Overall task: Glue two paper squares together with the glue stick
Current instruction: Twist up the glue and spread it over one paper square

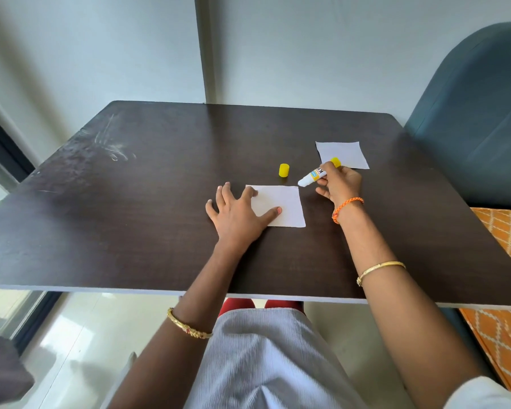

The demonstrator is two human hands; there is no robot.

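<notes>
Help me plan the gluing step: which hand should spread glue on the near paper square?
Right. The right hand already holds the uncapped yellow-and-white glue stick, tip beside the near white paper square. The left hand lies flat, pinning that square's left side.

Dark brown table (160,202). Both paper squares white: near one (283,206), far one (344,153). My glue stick (317,174) white with yellow end, its cap (284,170) yellow. Orange braided band (347,208) on my wrist, gold bangles (379,268). Teal chair (469,128), orange cloth with white lattice (502,240).

Uncapped glue stick (313,177) beside paper square (281,205)
</notes>
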